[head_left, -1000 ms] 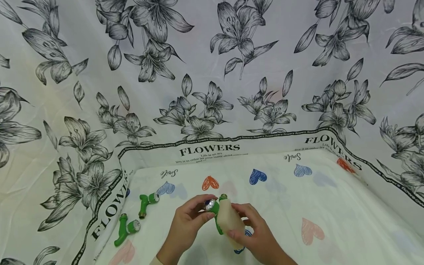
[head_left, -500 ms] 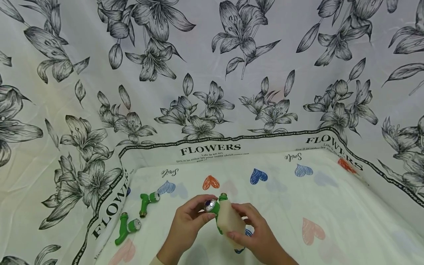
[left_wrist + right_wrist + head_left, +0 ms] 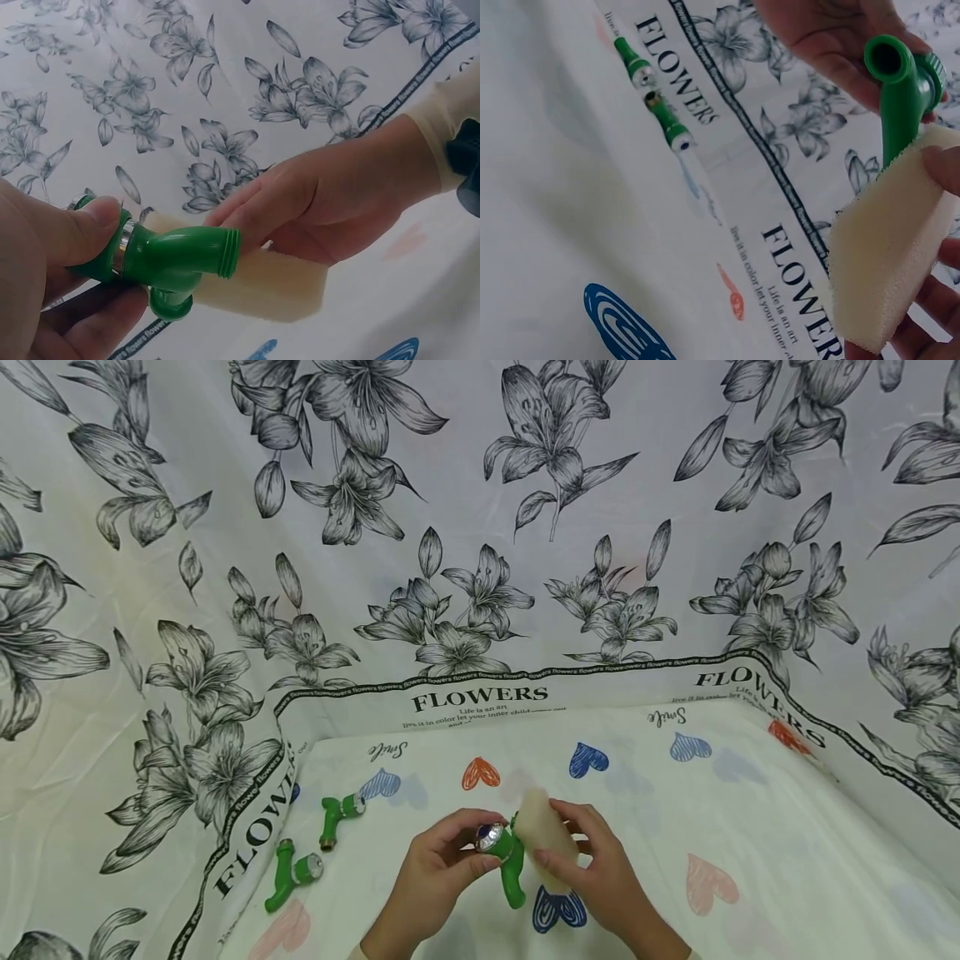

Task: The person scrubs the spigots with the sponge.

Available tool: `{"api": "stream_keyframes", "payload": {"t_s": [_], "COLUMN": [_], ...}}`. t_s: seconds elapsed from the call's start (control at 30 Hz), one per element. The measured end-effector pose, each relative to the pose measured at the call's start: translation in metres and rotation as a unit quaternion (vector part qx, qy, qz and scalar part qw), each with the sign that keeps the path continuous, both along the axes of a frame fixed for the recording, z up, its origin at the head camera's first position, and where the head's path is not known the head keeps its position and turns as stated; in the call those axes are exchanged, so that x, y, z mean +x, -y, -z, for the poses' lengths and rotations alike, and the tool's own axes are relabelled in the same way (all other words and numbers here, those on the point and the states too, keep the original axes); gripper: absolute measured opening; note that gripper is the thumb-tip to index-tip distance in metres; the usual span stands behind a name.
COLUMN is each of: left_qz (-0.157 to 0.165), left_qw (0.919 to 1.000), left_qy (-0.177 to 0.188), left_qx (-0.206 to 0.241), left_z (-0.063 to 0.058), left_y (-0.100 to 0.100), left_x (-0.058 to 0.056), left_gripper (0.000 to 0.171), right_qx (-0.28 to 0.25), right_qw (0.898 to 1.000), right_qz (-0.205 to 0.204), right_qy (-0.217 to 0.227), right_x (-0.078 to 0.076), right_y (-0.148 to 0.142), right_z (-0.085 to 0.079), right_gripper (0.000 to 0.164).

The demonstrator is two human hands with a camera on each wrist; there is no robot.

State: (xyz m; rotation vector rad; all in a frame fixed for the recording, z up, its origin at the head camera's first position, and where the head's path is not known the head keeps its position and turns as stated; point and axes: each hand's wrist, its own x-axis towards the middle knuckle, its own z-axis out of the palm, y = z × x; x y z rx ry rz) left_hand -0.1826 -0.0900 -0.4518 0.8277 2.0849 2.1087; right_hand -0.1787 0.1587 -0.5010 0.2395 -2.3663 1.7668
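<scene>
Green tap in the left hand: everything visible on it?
The green tap has a glossy, plastic-looking body, a curved spout, threading at one end and a faceted silver knob with a dark blue centre. The left hand holds it above the cloth near the knob, spout toward the wearer. A sponge partly hides it; contact is unclear.

Cloth-lined place, room type unclear: lily-print curtain [image 3: 450,468] on 3 sides, filling upper frame, left and right edges; heart-print cloth [image 3: 637,827] across lower centre.
</scene>
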Motion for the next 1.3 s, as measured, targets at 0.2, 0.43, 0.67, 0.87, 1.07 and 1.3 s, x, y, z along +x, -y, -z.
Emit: {"api": "stream_keyframes", "payload": {"t_s": [0.2, 0.43, 0.67, 0.87, 1.07, 1.3], "left_qz": [-0.030, -0.057, -0.054, -0.070, -0.068, -0.081], "left_qw": [0.9995, 0.9983, 0.9980, 0.9954, 0.9926, 0.9914], "left_qy": [0.009, -0.011, -0.030, 0.065, 0.086, 0.082], "left_qx": [-0.004, -0.004, -0.016, 0.009, 0.053, 0.062], "left_z": [0.002, 0.005, 0.009, 0.010, 0.012, 0.012], "left_y": [0.000, 0.002, 0.004, 0.005, 0.005, 0.002], "left_x": [-0.003, -0.006, -0.009, -0.007, -0.005, -0.005], "left_gripper": [0.041, 0.046, 0.044, 0.042, 0.041, 0.043], "right_qx": [-0.015, -0.027, -0.035, -0.036, -0.052, -0.061], "right_qw": [0.999, 0.990, 0.983, 0.994, 0.995, 0.985], "right_qz": [-0.047, -0.138, -0.153, -0.077, -0.061, -0.120], "right_qy": [0.006, -0.027, -0.099, -0.072, -0.056, -0.111], "right_x": [0.008, 0.017, 0.018, 0.021, 0.021, 0.020], "right_y": [0.002, 0.005, 0.006, 0.001, -0.001, -0.001], "right_z": [-0.001, -0.001, -0.002, -0.015, -0.021, -0.016], "right_gripper": [0.058, 0.054, 0.057, 0.057, 0.057, 0.057]}}
